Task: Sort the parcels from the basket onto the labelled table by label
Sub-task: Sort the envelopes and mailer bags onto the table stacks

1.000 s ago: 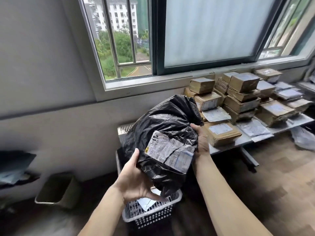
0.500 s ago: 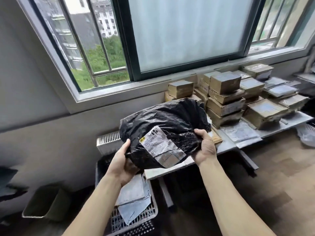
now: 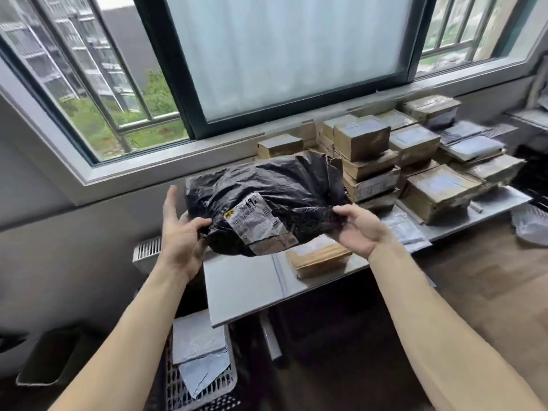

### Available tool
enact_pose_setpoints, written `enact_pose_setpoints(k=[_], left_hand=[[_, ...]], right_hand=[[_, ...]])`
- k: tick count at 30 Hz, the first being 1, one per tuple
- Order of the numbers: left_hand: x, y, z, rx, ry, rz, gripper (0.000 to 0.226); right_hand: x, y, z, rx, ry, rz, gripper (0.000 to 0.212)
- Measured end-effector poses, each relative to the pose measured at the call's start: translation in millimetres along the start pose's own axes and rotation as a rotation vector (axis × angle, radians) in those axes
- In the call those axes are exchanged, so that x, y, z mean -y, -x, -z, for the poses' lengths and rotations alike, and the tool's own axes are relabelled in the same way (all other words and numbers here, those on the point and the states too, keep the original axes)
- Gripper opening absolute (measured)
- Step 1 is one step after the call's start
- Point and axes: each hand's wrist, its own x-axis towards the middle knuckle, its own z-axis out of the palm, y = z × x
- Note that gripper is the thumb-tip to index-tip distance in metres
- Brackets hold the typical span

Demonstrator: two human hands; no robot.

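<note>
A bulky black plastic parcel (image 3: 284,188) with a white shipping label (image 3: 256,222) facing me hangs over the left end of the grey table (image 3: 243,286). My left hand (image 3: 181,235) holds its left edge, thumb pressed on the front and fingers reaching up behind. My right hand (image 3: 360,229) pinches the crumpled plastic at its right edge. Below left stands the white mesh basket (image 3: 204,384) with grey and white mailer bags (image 3: 198,345) in it.
Stacks of brown cardboard parcels (image 3: 364,161) fill the table's middle and right, up to the window sill. A flat brown parcel (image 3: 318,258) lies just under the black one. A radiator (image 3: 145,252) and a bin (image 3: 47,357) stand at the left.
The black parcel has gone from above the basket, up and to the right, to over the table's left end. My view turned with it, so the basket now sits lower left.
</note>
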Motion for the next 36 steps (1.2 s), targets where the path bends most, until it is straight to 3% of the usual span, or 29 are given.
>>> enact_pose_setpoints(k=[3,8,11,18,23,26,30,36], left_hand=[[-10.1,-13.4,-32.9,0.045,-0.057,-0.043,0.076],[-17.0,-49.1,-84.8,0.030,0.067,-0.047,0.051],[-3.5,-78.9,-101.7,0.014,0.081,-0.064,0.049],[87.9,-138.1,-103.6,-0.111,-0.083,0.096,0.056],[150.5,-156.3,-91.8,-0.120,-0.213,0.213,0.058],[156.9,-171.8,-93.2,-0.120,-0.234,0.241,0.055],[150.2,-195.5,-108.1,-0.115,-0.326,0.202,0.048],[190.6,-173.1,-112.8,-0.279,-0.437,0.271,0.034]], right_hand=[[32.4,-19.4,-4.4,-0.058,-0.024,0.156,0.033],[78.2,-51.5,-12.4,-0.112,0.156,0.455,0.064],[91.9,-73.5,-7.5,-0.187,0.247,0.531,0.071],[48.7,-134.7,44.1,-0.444,0.503,0.354,0.062],[4.5,-141.5,76.5,-0.488,0.691,0.207,0.051],[-1.8,-138.6,86.7,-0.443,0.784,0.153,0.038],[4.7,-155.7,94.6,-0.360,0.875,0.154,0.036],[13.3,-181.7,107.7,-0.299,0.935,0.114,0.033]])
